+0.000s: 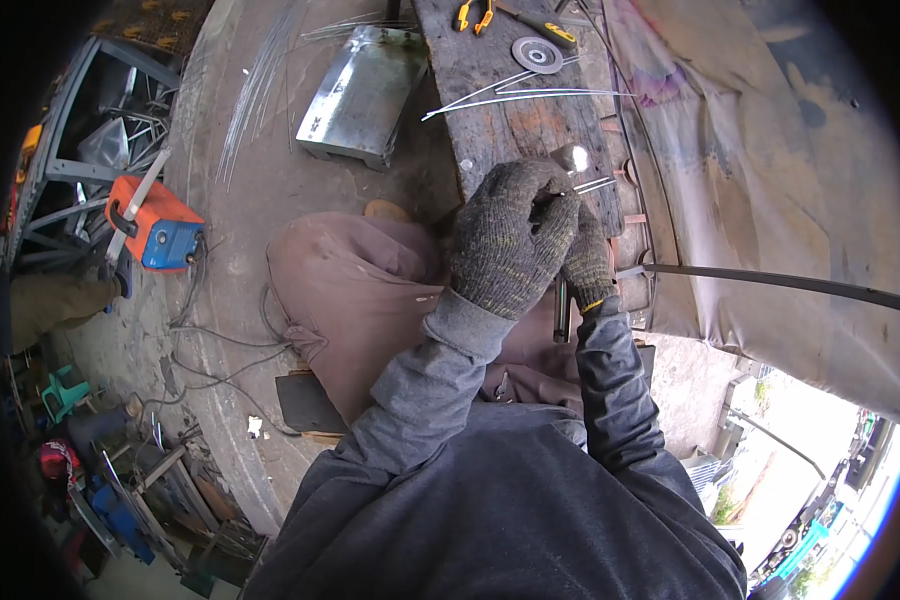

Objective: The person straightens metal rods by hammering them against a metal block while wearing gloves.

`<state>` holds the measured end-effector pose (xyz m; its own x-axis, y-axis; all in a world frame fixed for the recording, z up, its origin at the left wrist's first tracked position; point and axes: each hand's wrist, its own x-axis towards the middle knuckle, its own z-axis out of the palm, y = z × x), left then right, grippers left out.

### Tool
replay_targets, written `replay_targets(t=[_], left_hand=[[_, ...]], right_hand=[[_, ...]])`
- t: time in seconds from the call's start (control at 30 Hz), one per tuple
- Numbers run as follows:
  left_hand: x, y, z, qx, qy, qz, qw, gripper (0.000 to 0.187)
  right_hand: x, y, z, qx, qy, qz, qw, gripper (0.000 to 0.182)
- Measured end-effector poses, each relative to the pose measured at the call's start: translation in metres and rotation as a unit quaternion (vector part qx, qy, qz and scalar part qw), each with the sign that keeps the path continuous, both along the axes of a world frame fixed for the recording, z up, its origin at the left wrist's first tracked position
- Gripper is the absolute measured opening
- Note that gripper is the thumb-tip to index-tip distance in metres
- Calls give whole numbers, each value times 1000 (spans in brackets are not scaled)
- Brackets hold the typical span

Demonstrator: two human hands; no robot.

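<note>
Both hands wear dark grey knit gloves and meet close together over the near end of a worn wooden board. My left hand is closed, its thumb and fingers curled into a pinch; what sits in them is hidden. Beside it, my right hand wraps around a shiny metal tube, whose lower end sticks out below the glove. A bright round metal piece shows just beyond the fingertips. Short thin rods lie right by the right hand's fingers.
On the board are a grinding disc, long thin rods, yellow-handled pliers and a yellow-black tool. A bent sheet-metal piece stands left of it. An orange-blue machine with cables sits farther left, near another person's leg.
</note>
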<state>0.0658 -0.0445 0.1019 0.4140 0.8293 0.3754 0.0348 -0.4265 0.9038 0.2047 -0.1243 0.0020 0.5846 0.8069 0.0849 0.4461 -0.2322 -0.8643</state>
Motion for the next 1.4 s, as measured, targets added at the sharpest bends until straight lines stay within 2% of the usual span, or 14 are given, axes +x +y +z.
replay_targets(t=[0.13,0.43,0.53,0.6,0.73,0.8,0.83,0.9,0.93,1.0,1.03,1.1,1.27,1.4], left_hand=[[-2,-3,-1,-60,-20,-4,998,15],[-78,-1,-45,-19,88,22,996,11],[-94,1,-70,-22,144,41,989,8],[-97,2,-80,12,235,56,970,9],[-94,1,-96,-5,270,73,960,10],[-93,2,-100,8,307,60,950,12],[-92,2,-100,8,306,60,950,12],[-89,1,-99,8,337,56,940,10],[-88,0,-98,5,338,58,939,10],[-85,0,-94,1,352,60,934,10],[-84,-1,-94,1,352,60,934,10],[-82,0,-93,-2,351,58,934,8],[-82,-1,-92,-3,353,53,934,8],[-82,-2,-93,-7,375,46,926,9]], right_hand=[[5,-2,-7,-34,43,0,998,44],[10,-1,-13,-61,-71,23,995,38],[14,-1,-26,25,-222,69,972,37],[15,-2,-21,-28,-79,28,996,38],[13,3,-12,9,-119,58,991,36],[8,4,0,-122,94,-28,988,33],[10,1,-4,-122,93,-28,988,33],[13,-2,-10,29,-289,104,951,30],[10,-3,-7,27,-288,107,951,30],[-1,-5,9,-56,53,50,996,30],[-11,-1,29,-56,53,49,996,30],[-30,10,66,-108,258,-10,960,35],[-40,15,70,-165,281,-23,945,40],[-35,12,49,-98,214,12,972,40]])
